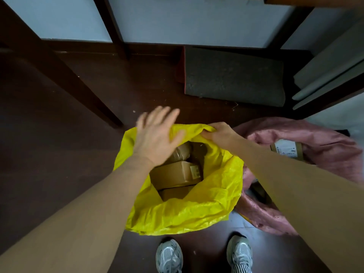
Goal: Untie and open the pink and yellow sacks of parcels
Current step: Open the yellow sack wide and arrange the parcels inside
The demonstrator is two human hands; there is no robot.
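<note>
The yellow sack (197, 209) stands on the dark floor in front of me with its mouth wide. Brown cardboard parcels (175, 174) show inside it. My right hand (218, 133) pinches the sack's far rim. My left hand (155, 133) hovers over the far left rim, fingers spread and blurred, holding nothing. The pink sack (323, 138) lies slumped to the right, its mouth loose, with a labelled parcel (287, 149) showing in the opening. My right forearm crosses over its near part.
A dark grey mat (234, 77) lies on the floor beyond the sacks. Dark wooden furniture legs (78, 81) slant at the left. White panels (331, 69) lean at the right. My two shoes (169, 257) stand just behind the yellow sack.
</note>
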